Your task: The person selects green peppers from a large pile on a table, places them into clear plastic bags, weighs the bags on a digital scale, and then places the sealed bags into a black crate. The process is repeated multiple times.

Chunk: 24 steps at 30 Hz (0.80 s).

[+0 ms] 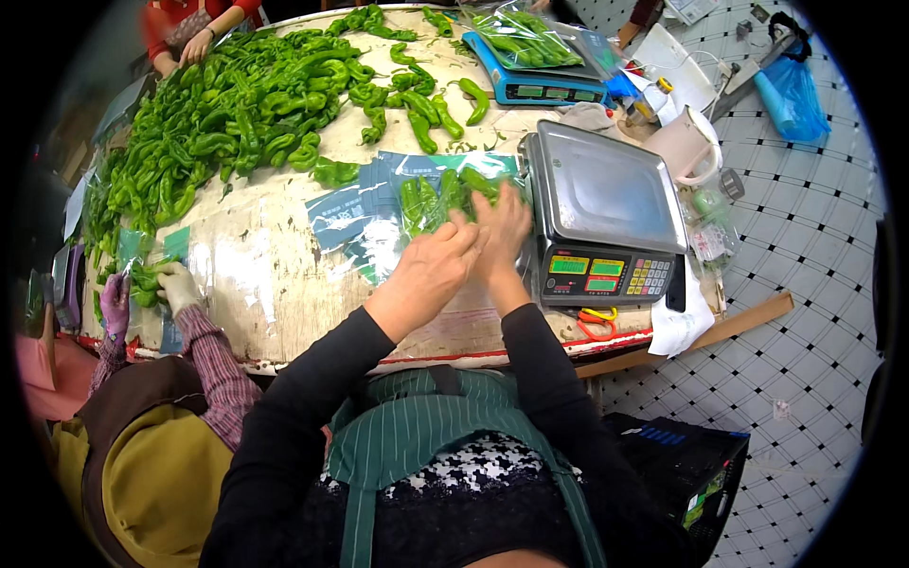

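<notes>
Both my hands are over a clear plastic bag [387, 245] with green peppers [449, 190] in it, on the table just left of a digital scale [611, 188]. The fingers of my left hand [429, 273] are bent together at the bag's near side; whether they pinch the film is hidden. Slightly blurred, my right hand [503, 227] reaches over the right-hand peppers, its fingertips at them. A firm grip cannot be made out. Under the bag lie more flat printed bags [337, 216]. The scale's metal pan carries nothing.
A large pepper heap [248, 106] covers the table's far left. A blue scale [543, 71] bears a filled bag. Orange-handled scissors [596, 323] lie at the front edge. A co-worker's gloved hand [177, 287] handles peppers at left; another person's hand [197, 47] is beyond the heap.
</notes>
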Motion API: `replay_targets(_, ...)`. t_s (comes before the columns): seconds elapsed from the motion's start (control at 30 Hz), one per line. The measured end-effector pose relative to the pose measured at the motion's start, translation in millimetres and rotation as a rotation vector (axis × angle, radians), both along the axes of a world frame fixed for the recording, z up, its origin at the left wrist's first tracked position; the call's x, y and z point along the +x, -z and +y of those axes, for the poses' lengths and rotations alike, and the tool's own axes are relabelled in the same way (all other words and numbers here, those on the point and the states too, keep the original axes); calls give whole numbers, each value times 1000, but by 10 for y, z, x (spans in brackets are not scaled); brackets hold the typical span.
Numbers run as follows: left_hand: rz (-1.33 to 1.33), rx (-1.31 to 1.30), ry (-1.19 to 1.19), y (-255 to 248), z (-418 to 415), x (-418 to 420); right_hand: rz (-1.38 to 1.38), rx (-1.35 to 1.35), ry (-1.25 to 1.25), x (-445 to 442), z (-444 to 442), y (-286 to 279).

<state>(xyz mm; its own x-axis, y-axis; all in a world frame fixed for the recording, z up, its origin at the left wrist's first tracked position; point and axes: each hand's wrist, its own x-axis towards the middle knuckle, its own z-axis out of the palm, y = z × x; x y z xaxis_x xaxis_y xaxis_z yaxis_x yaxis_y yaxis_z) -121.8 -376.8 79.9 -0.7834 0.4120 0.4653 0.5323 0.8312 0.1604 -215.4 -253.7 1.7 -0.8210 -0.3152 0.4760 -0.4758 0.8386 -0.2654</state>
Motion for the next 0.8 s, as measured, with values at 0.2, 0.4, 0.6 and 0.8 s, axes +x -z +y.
replay_targets(0.2,-56,84,21,59,4,69,-252,169,95,-118,79,-88)
replay_targets(0.4,-19,171,34,91,15,101,-218,199,-178,-219,26,-86)
replay_targets(0.6,16,186,8,-68,-59,13,-236,286,-256,-514,-158,-244)
replay_targets(0.8,138,230,77,-506,18,-101,-187,65,-395,-676,-118,-838)
